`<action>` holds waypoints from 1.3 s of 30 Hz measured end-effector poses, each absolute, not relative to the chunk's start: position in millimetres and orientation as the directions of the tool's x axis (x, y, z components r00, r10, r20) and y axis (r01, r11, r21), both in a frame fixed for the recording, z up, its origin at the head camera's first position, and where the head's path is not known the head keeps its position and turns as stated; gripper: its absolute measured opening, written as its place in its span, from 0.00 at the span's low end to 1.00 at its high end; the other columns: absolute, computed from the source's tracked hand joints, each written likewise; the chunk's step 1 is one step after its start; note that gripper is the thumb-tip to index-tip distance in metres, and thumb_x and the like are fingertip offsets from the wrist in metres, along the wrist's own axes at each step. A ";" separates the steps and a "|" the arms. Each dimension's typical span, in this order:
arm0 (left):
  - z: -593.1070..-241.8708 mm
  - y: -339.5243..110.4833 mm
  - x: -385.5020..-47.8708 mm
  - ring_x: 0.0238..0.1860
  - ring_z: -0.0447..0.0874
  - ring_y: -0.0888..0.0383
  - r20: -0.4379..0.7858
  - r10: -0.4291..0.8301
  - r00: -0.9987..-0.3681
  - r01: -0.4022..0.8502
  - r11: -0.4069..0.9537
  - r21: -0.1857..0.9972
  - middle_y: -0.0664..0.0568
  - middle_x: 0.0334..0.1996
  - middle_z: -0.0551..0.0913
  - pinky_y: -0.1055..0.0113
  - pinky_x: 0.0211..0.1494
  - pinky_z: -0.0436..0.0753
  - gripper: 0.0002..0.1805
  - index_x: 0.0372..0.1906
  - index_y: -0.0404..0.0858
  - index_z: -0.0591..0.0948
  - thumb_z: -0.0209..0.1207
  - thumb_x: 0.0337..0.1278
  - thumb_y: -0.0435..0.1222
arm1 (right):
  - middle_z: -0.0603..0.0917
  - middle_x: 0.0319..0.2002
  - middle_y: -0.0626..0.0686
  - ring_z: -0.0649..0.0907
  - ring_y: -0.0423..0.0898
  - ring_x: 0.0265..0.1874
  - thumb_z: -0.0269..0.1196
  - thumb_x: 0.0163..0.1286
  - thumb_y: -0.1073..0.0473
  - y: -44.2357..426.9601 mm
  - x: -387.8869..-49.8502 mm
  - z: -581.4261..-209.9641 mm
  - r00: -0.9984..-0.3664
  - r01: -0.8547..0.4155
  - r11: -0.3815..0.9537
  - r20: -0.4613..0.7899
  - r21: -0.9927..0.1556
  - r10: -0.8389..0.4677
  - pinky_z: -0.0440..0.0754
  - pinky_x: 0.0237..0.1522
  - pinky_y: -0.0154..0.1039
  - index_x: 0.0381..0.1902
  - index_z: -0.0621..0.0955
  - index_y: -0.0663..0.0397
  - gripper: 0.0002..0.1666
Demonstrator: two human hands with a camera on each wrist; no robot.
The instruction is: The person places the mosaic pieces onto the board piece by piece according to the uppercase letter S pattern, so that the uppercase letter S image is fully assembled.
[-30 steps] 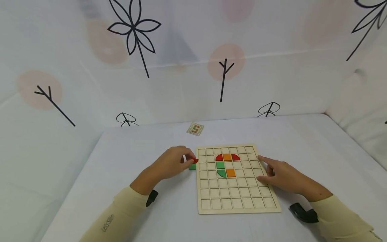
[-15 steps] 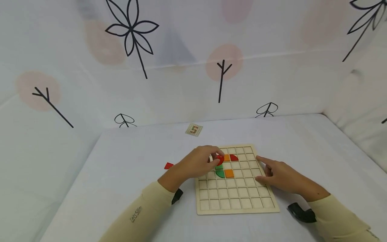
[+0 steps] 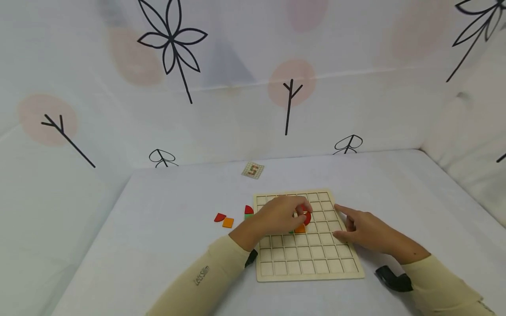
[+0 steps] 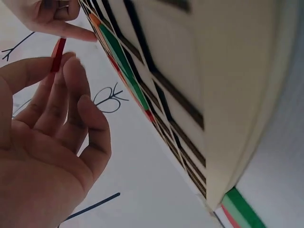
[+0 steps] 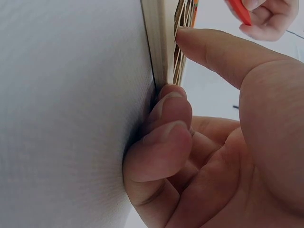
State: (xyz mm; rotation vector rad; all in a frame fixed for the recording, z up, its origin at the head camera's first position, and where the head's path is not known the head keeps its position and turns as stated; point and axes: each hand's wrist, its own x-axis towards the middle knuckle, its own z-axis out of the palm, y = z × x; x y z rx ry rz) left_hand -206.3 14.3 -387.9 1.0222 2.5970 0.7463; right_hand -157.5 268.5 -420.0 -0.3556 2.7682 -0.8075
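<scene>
Over the middle of the wooden grid board (image 3: pixel 310 279), my left hand (image 3: pixel 278 215) pinches a red piece (image 3: pixel 307 218) between thumb and fingertips. The left wrist view shows this red piece (image 4: pixel 58 55) held on edge, off the board. An orange square (image 3: pixel 300 228) lies in a cell just below that hand, which covers most of the other placed pieces. My right hand (image 3: pixel 369 228) rests at the board's right edge; in the right wrist view its thumb lies on the board's rim (image 5: pixel 164 42) and its curled fingers touch the side.
Left of the board lie a red piece (image 3: pixel 219 217), an orange square (image 3: pixel 228 223), another red piece (image 3: pixel 248 210) and a partly hidden green piece (image 3: pixel 248 216). A small patterned card (image 3: pixel 253 170) lies behind the board.
My left hand has moved right from the board's left edge to above its middle, carrying the red piece. Loose pieces on the left have come into view. My right hand has stayed at the edge.
</scene>
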 end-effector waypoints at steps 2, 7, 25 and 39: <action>-388.5 17.6 -205.8 0.34 0.76 0.68 -0.047 0.689 -0.723 0.565 0.630 0.533 0.64 0.37 0.82 0.77 0.38 0.75 0.09 0.50 0.51 0.81 0.58 0.69 0.38 | 0.73 0.25 0.46 0.70 0.38 0.22 0.71 0.62 0.44 268.9 -157.8 -420.5 -0.943 -0.162 0.820 -0.158 -0.549 -0.292 0.67 0.22 0.32 0.73 0.63 0.68 0.53; -391.2 23.1 -205.6 0.32 0.77 0.70 -0.069 0.674 -0.736 0.545 0.650 0.530 0.67 0.34 0.83 0.76 0.36 0.75 0.06 0.46 0.51 0.79 0.59 0.68 0.39 | 0.73 0.25 0.46 0.70 0.37 0.22 0.72 0.61 0.45 269.1 -157.8 -422.2 -0.944 -0.154 0.823 -0.165 -0.547 -0.286 0.68 0.23 0.31 0.73 0.63 0.68 0.53; -388.7 32.7 -203.0 0.29 0.77 0.71 -0.124 0.660 -0.741 0.542 0.697 0.469 0.69 0.28 0.84 0.77 0.36 0.74 0.03 0.35 0.52 0.82 0.66 0.63 0.41 | 0.72 0.25 0.45 0.69 0.36 0.22 0.71 0.62 0.46 266.4 -156.1 -420.4 -0.942 -0.189 0.820 -0.138 -0.540 -0.307 0.66 0.23 0.32 0.73 0.63 0.69 0.52; -394.6 36.6 -207.6 0.29 0.73 0.69 -0.112 0.679 -0.726 0.635 0.723 0.271 0.67 0.25 0.77 0.75 0.36 0.71 0.06 0.32 0.52 0.82 0.64 0.65 0.46 | 0.73 0.26 0.46 0.69 0.37 0.23 0.71 0.62 0.45 267.9 -157.4 -419.2 -0.944 -0.169 0.827 -0.152 -0.535 -0.292 0.66 0.22 0.32 0.73 0.63 0.67 0.52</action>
